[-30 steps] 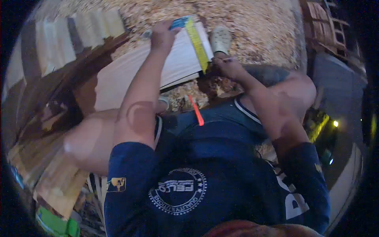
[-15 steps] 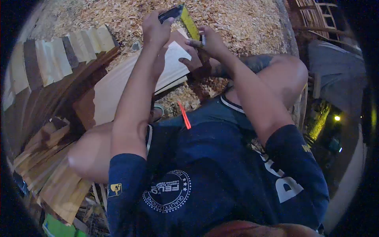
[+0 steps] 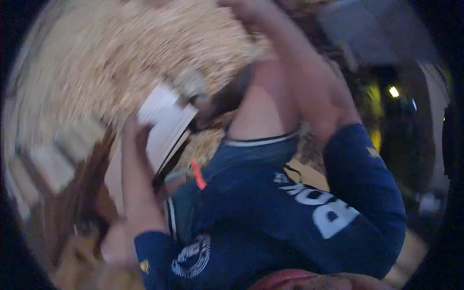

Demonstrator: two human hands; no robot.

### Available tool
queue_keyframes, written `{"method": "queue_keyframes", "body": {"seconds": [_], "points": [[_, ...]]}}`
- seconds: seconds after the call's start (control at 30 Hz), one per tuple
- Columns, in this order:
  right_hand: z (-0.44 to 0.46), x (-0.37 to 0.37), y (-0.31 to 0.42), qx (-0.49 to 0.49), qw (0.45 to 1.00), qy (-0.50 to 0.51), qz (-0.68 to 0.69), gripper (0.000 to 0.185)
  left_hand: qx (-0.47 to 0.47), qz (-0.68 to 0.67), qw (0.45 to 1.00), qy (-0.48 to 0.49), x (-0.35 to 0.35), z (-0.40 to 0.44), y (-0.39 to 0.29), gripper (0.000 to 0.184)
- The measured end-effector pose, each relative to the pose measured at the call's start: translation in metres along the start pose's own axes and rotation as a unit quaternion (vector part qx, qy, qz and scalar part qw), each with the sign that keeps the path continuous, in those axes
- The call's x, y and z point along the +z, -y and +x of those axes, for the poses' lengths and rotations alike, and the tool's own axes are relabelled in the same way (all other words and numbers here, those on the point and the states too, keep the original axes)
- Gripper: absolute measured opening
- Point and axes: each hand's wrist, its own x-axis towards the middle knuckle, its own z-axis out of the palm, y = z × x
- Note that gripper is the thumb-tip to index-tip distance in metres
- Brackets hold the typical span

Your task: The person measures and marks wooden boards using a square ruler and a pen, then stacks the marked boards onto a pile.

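My left hand (image 3: 137,129) is at the left edge of a pale wooden board (image 3: 165,126), its thumb lying over the top face and its fingers mostly hidden. It appears closed on that edge. The board lies aslant beside my bent leg, with another thin board's edge showing beneath it. My right hand (image 3: 241,10) is stretched out to the top of the view, above the wood shavings (image 3: 159,43). Motion smears its fingers and the frame cuts part of it off, so whatever it may hold is not visible. The black and yellow square is not seen now.
Stacked wooden slats (image 3: 53,162) stand at the left. My foot (image 3: 203,108) is near the board's right end. An orange strip (image 3: 198,174) lies by my shorts. A grey sheet (image 3: 377,31) and a bright lamp (image 3: 394,92) are at the right.
My hands have parted from the square they both held. The left has come down to the board; the right has reached up and away. The view has swung and blurred.
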Motion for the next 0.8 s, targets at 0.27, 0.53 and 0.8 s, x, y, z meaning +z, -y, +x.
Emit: {"method": "queue_keyframes", "body": {"seconds": [0.27, 0.53, 0.8], "points": [[0.077, 0.008, -0.039, -0.198, 0.943, -0.197, 0.183, 0.044, -0.037, 0.034, 0.999, -0.013, -0.005, -0.004, -0.046, 0.069], [0.053, -0.01, -0.016, -0.194, 0.893, -0.166, 0.371, 0.036, 0.004, 0.203, 0.977, 0.057, -0.039, -0.004, -0.046, 0.072], [0.068, 0.001, 0.012, -0.217, 0.775, -0.092, 0.587, 0.029, 0.096, 0.223, 0.966, 0.089, -0.058, -0.019, -0.046, 0.072]]}}
